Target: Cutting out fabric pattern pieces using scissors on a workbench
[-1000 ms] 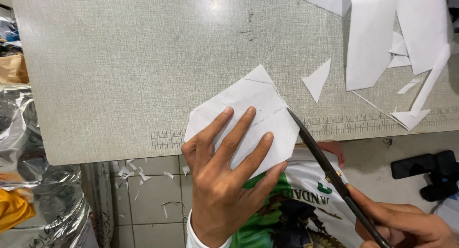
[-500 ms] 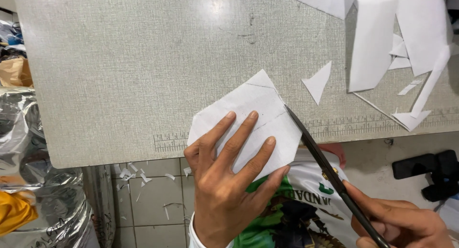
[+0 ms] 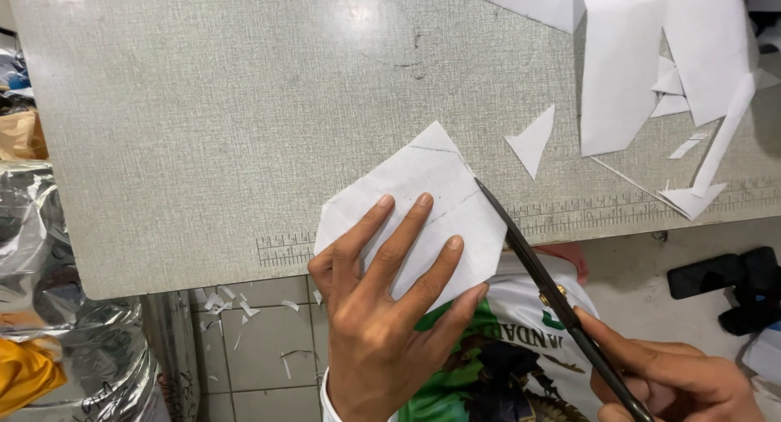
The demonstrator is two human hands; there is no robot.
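My left hand lies flat with spread fingers on a white piece of paper marked with pencil lines, holding it at the near edge of the grey table. My right hand grips black scissors at the lower right. The blades run along the paper's right edge, with the tip touching it near the upper right side. The blades look nearly closed.
Several white paper offcuts and a small triangle lie at the table's far right. Paper scraps litter the tiled floor. Shiny plastic-wrapped bundles stand at the left. A black object lies on the floor at right.
The scissors have stayed along the paper's right edge, and my left hand keeps pressing the paper. Only the view has shifted slightly.
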